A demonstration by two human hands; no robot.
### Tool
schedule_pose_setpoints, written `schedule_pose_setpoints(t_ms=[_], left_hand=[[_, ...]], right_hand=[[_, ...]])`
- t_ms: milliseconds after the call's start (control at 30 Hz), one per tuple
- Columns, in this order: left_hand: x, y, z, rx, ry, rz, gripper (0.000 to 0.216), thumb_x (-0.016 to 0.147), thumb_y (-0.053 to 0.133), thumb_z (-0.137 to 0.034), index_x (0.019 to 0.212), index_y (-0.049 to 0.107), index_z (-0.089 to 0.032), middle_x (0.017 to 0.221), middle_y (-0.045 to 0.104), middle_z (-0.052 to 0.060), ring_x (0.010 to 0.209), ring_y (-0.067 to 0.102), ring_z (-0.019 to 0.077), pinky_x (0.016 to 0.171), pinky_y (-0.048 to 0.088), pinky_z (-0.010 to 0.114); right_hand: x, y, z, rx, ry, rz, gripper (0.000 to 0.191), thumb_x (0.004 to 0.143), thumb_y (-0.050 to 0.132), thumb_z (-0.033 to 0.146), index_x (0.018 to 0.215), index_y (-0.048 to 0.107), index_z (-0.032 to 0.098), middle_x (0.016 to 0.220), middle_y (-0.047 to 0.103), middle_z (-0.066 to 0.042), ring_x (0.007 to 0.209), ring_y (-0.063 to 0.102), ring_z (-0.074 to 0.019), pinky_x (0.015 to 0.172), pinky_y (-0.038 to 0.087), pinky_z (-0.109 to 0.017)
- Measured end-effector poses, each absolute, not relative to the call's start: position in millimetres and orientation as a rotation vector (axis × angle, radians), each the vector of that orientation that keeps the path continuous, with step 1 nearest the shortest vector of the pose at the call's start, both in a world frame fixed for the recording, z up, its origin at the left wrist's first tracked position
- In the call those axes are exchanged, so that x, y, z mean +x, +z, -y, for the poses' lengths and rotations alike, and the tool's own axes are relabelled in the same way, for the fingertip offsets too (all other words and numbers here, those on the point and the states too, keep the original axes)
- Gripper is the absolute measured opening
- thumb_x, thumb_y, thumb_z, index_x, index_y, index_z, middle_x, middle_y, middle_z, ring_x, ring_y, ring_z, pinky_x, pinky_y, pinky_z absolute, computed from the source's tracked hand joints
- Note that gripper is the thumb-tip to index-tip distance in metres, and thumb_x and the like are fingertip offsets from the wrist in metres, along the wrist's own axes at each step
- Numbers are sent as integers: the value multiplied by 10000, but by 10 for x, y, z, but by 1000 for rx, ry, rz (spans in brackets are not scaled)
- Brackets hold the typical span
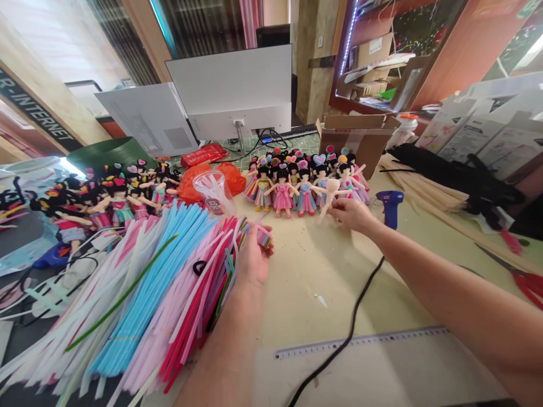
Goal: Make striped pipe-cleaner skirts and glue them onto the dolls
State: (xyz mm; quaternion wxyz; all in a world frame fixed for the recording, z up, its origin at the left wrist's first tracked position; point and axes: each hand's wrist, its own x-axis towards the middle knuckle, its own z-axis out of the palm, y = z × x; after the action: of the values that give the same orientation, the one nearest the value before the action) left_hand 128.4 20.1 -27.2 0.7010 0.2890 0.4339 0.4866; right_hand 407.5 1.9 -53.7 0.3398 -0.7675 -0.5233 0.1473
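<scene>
My right hand (354, 215) reaches forward and pinches a bare beige doll figure (330, 195) by its legs, holding it just in front of a group of finished dolls (297, 181) with black hair and coloured dresses. At the edge of a big pile of pipe cleaners (144, 282) in pink, blue, white and red, my left hand (253, 257) is closed round a small bundle of coloured strips (263, 233).
A second group of dolls (119, 195) stands at the left. A blue glue gun (389, 203) with its black cable (352, 328), a metal ruler (360, 341), a clear plastic cup (212, 192), a cardboard box (360, 138), wooden sticks (428, 195), red scissors (526, 280) and two monitors (231, 90) surround the work area.
</scene>
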Motion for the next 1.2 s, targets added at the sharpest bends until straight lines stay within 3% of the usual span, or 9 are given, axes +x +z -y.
schedule_pose_setpoints(t_ms=[267, 400, 600, 833, 1000, 1200], left_hand=[[1295, -274, -199, 651, 1113, -998, 207, 664, 697, -343, 735, 654, -153, 637, 511, -37, 478, 432, 61, 434, 328, 200], [1291, -290, -197, 681, 1106, -1000, 208, 628, 699, -310, 754, 679, -146, 675, 526, -32, 494, 429, 55, 434, 333, 197], [1299, -322, -201, 701, 1112, -990, 275, 592, 735, -363, 759, 696, -149, 630, 515, -36, 503, 422, 64, 424, 331, 191], [1307, -332, -197, 717, 1091, -983, 331, 558, 762, -396, 754, 690, -140, 586, 507, -34, 502, 420, 76, 421, 335, 197], [1304, -350, -197, 720, 1079, -968, 328, 587, 750, -399, 772, 689, -136, 556, 496, -42, 483, 422, 76, 423, 336, 197], [1303, -354, -201, 712, 1074, -947, 298, 625, 728, -385, 779, 686, -134, 557, 496, -45, 471, 427, 74, 423, 333, 201]], right_hand=[[4122, -548, -30, -2055, 252, 1419, 200, 741, 613, 391, 624, 625, 230, 553, 612, -6, 549, 527, -171, 503, 357, -293], [4094, -560, -69, -2071, 199, 1455, 191, 767, 589, 365, 645, 634, 226, 566, 624, -14, 568, 548, -179, 513, 368, -291], [3922, -468, 40, -2089, 49, 1557, 235, 868, 518, 374, 830, 698, 229, 915, 733, -92, 827, 630, -253, 613, 413, -317], [3469, -569, 130, -2194, 270, 1868, 379, 856, 547, 241, 1210, 679, 272, 948, 762, -114, 819, 688, -297, 639, 456, -350], [3393, -495, 173, -2281, 395, 1910, 412, 886, 482, 240, 1256, 663, 236, 1100, 735, -173, 959, 685, -367, 721, 487, -422], [3365, -385, 275, -2226, 609, 1758, 399, 875, 509, 249, 1231, 690, 241, 1110, 721, -141, 1012, 649, -332, 807, 478, -415]])
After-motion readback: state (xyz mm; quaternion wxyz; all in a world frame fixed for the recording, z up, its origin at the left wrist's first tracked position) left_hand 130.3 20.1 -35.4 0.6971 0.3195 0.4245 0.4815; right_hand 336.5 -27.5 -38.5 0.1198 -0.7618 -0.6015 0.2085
